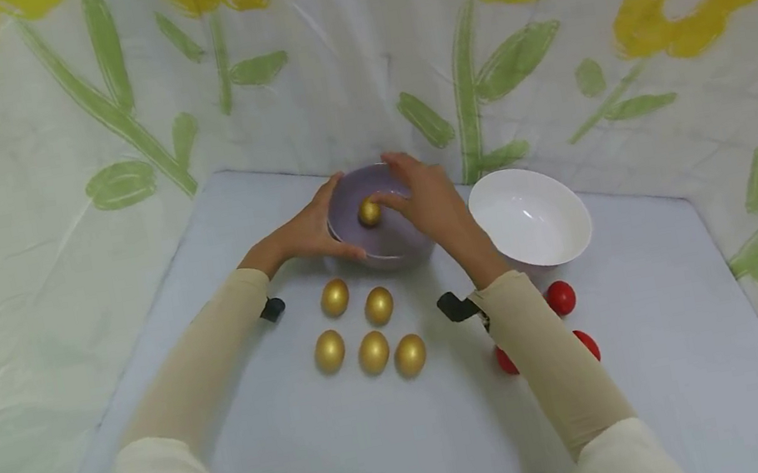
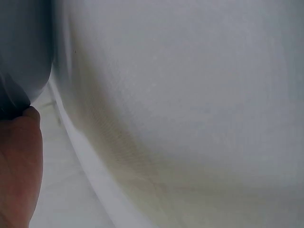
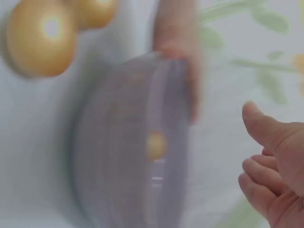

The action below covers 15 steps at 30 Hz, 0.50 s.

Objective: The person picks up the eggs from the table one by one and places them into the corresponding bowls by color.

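Left hand: grips purple bowl, likely steadying it;
Right hand: released, above bowl;
Gold egg: inside, probably against rolling

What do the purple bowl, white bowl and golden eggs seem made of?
Purple bowl: perhaps glazed ceramic or plastic, smooth with pale glints. White bowl: likewise, glossy with bright inner highlights. Golden eggs: metallic-looking finish, soft highlights; core material unclear.

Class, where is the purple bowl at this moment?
In the head view, the purple bowl is near the centre, toward the far side of the table, left of the white bowl and beyond five golden eggs. The left hand grips it.
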### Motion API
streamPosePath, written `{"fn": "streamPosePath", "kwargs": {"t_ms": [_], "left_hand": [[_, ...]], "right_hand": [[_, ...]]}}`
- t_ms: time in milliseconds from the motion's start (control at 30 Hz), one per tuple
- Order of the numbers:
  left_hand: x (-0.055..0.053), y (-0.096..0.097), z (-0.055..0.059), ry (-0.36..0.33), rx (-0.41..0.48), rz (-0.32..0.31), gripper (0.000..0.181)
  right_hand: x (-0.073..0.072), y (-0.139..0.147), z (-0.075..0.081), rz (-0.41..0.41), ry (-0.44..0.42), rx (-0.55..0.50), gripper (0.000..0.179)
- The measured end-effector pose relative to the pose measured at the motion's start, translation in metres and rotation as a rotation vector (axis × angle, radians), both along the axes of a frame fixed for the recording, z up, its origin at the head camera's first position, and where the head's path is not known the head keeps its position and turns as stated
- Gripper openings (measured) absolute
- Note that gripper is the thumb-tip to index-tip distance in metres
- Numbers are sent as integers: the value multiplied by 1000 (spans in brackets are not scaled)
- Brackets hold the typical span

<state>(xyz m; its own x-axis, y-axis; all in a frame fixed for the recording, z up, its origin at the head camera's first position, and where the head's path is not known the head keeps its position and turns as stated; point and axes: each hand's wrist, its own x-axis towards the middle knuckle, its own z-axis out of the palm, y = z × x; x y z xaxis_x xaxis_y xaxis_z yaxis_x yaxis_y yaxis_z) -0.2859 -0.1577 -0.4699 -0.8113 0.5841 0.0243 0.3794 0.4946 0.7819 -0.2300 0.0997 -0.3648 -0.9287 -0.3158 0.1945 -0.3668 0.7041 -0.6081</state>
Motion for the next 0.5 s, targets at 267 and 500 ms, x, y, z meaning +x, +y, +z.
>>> {"fn": "streamPosePath", "kwargs": {"t_ms": [267,500], "left_hand": [[3,-9,8,-17,-5,31,153],[4,-14,10,-17,-1,38,151]], "right_hand": [[80,33,34,24,127,-211,73],[138,42,0,26,1,-78,82]]}}
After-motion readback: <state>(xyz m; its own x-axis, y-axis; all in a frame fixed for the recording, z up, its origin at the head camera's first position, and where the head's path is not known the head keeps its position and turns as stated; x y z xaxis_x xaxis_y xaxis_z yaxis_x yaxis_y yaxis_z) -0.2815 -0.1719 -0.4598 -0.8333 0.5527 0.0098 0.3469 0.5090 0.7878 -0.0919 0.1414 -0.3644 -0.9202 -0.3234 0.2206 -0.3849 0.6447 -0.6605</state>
